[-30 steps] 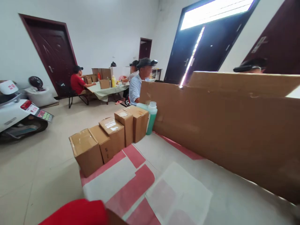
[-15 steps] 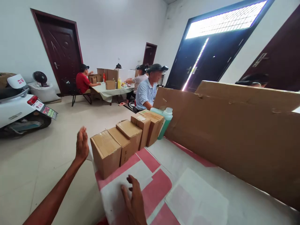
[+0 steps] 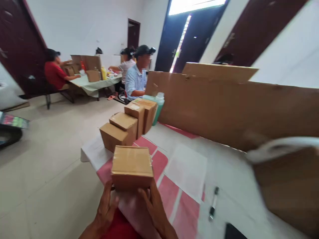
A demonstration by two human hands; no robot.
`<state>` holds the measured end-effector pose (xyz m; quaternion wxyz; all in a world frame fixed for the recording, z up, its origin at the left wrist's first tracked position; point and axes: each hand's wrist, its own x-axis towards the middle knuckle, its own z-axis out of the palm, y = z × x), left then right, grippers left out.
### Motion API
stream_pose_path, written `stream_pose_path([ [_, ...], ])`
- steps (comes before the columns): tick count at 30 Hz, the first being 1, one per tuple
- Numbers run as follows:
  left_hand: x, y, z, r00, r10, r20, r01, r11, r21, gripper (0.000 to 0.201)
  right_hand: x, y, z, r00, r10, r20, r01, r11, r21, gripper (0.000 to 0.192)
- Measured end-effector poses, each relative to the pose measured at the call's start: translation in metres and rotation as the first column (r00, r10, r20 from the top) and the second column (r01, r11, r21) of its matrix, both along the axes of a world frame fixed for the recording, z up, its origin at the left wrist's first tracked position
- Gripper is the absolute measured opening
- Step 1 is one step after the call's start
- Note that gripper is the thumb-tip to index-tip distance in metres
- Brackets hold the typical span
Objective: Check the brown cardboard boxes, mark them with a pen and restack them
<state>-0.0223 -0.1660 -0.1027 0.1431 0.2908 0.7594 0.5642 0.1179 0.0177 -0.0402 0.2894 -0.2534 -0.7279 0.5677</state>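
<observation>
The left hand [image 3: 106, 212] gripped the lower left corner of a sealed brown cardboard box [image 3: 132, 167], fingers curled against it. The right hand [image 3: 156, 210] clasped its lower right edge, so the box was raised above the red-and-white covered surface [image 3: 224, 176]. A row of similar brown cartons [image 3: 124, 127] stood behind; a black marker pen [image 3: 213, 203] lay to the right.

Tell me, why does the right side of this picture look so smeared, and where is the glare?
Head view: the brown bag at lower right is blurred, as are the pen and the cardboard sheet edges; the box held by the left hand and right hand is fairly sharp. The window above the door is blown out white. Straight lines bow toward the edges.
</observation>
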Motion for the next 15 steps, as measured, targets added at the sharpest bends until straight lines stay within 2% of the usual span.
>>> stream_pose_path([
  [1, 0.011, 0.011, -0.001, 0.990, -0.137, -0.041, 0.138, 0.990, 0.006, 0.071, 0.016, 0.010, 0.003, 0.999, -0.048, 0.005, 0.048, 0.997, -0.057, 0.065],
  [3, 0.030, 0.042, 0.002, 0.929, -0.356, -0.096, 0.358, 0.934, 0.002, 0.070, 0.043, 0.034, 0.011, 0.983, -0.181, 0.023, 0.182, 0.972, -0.147, 0.066],
  [4, 0.038, 0.060, 0.006, 0.896, -0.431, -0.110, 0.432, 0.902, -0.014, 0.070, 0.055, 0.047, 0.015, 0.966, -0.259, 0.026, 0.259, 0.952, -0.164, 0.068],
  [6, 0.050, 0.095, 0.015, 0.851, -0.511, -0.120, 0.509, 0.859, -0.045, 0.068, 0.073, 0.074, 0.019, 0.930, -0.368, 0.011, 0.364, 0.914, -0.182, 0.071],
  [8, 0.055, 0.122, 0.025, 0.835, -0.539, -0.113, 0.539, 0.842, -0.036, 0.063, 0.088, 0.096, 0.019, 0.905, -0.425, -0.022, 0.413, 0.890, -0.193, 0.073],
  [10, 0.052, 0.144, 0.034, 0.858, -0.506, -0.085, 0.508, 0.861, 0.007, 0.064, 0.099, 0.109, 0.012, 0.878, -0.477, -0.041, 0.461, 0.865, -0.196, 0.072],
  [13, 0.039, 0.170, 0.050, 0.918, -0.395, -0.020, 0.396, 0.917, 0.045, 0.069, 0.107, 0.110, -0.006, 0.843, -0.538, -0.028, 0.520, 0.826, -0.217, 0.073],
  [15, 0.031, 0.186, 0.062, 0.920, -0.388, 0.053, 0.385, 0.921, 0.062, 0.069, 0.106, 0.106, -0.018, 0.837, -0.548, -0.010, 0.529, 0.813, -0.242, 0.076],
])
